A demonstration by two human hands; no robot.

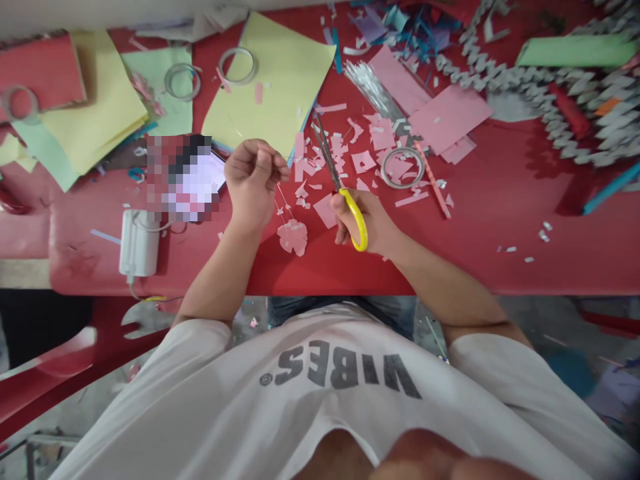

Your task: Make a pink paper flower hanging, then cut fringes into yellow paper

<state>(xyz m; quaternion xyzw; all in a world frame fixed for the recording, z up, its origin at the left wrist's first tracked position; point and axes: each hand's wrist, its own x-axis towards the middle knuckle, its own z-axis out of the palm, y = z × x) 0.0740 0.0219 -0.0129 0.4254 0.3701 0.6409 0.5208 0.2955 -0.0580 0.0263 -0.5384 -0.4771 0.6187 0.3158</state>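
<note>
My left hand (255, 177) is closed in a pinch above the red table, gripping a thin thread or wire whose upper part is hard to see. Below it, fine strands run down to a pink paper flower shape (293, 237) near the table's front edge. In my right hand (367, 220) are scissors (356, 217) with yellow handles. Their metal blades point up and away, close together, over pink paper scraps (327, 160). The two hands are apart, with the paper flower between them.
Yellow paper sheets (273, 87) lie ahead, with a tape roll (237, 65) on them. Another tape roll (403, 167) and a pink pencil (433, 180) are right. A blurred phone (200, 180) and white power bank (139, 243) sit left. Folded-paper chains (540, 100) fill the far right.
</note>
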